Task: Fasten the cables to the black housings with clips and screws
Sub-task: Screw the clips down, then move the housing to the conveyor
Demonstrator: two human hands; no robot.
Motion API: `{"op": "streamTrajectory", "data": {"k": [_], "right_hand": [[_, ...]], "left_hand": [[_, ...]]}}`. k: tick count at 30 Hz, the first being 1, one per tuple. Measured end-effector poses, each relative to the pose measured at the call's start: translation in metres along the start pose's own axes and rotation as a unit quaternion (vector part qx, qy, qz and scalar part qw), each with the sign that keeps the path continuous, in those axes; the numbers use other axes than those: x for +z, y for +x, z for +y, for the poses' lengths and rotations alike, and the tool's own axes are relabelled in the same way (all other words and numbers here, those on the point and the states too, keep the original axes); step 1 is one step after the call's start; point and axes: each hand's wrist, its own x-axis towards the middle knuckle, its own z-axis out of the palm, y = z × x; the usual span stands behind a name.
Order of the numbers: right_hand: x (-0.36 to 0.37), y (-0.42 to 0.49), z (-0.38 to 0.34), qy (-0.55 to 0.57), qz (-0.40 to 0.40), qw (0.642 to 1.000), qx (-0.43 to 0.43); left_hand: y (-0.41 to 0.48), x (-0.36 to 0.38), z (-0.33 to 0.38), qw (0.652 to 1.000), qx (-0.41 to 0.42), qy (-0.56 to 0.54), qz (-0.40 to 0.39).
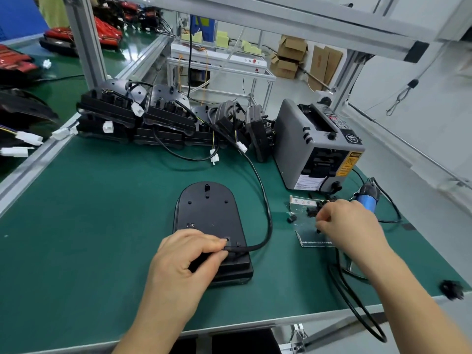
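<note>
A black housing [208, 213] lies flat on the green mat in front of me. Its black cable [263, 198] loops off its near right side and runs back toward the stack. My left hand [184, 267] rests on the housing's near end and pinches the cable where it meets the housing. My right hand [350, 226] reaches into a pile of small black clips [313, 209] lying on a clear plastic bag [310, 238], and its fingertips pinch one small black piece.
Stacked black housings with cables and white connectors [143, 118] line the back of the mat. A grey tape dispenser [316, 144] stands at right, a blue-bodied electric screwdriver [367, 198] beside it. A stray black part [450, 288] sits near the table's right edge.
</note>
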Motion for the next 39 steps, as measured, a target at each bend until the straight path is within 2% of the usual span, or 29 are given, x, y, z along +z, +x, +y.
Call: {"op": "streamTrajectory", "data": {"k": [7,15,17,18,19,21,23,24,26,34,39], "right_hand": [[0.018,0.011,0.003,-0.138,0.006,0.99,-0.013],[0.026,0.011,0.003,-0.188,0.024,0.982,-0.027],[0.019,0.007,-0.004,-0.093,0.026,0.994,-0.041],[0.012,0.003,-0.01,0.024,0.024,0.998,-0.048],[0.004,-0.003,-0.018,0.175,0.008,0.983,-0.051],[-0.012,-0.023,-0.042,0.437,-0.034,0.895,-0.078],[-0.018,-0.043,-0.066,0.559,-0.078,0.816,-0.128],[-0.019,-0.052,-0.076,0.584,-0.097,0.792,-0.149],[-0.016,-0.06,-0.091,0.599,-0.116,0.773,-0.17],[-0.009,-0.059,-0.101,0.553,-0.114,0.812,-0.146],[-0.013,-0.058,-0.099,0.537,-0.132,0.823,-0.131]], "left_hand": [[0.001,-0.001,0.006,1.0,-0.001,-0.002,0.005],[0.0,-0.001,0.008,1.0,-0.01,-0.002,0.005],[-0.001,-0.001,0.006,1.0,-0.021,0.001,0.001],[-0.001,-0.002,0.005,1.0,-0.028,0.003,-0.001],[-0.001,-0.002,0.005,0.999,-0.035,0.004,-0.004],[0.0,-0.004,0.006,0.999,-0.052,0.005,-0.017],[0.001,-0.004,0.008,0.996,-0.079,-0.018,-0.039],[0.003,-0.004,0.009,0.994,-0.093,-0.033,-0.048],[0.004,-0.005,0.009,0.993,-0.099,-0.042,-0.052],[0.004,-0.005,0.008,0.994,-0.09,-0.047,-0.05],[0.004,-0.006,0.01,0.995,-0.079,-0.043,-0.053]]}}
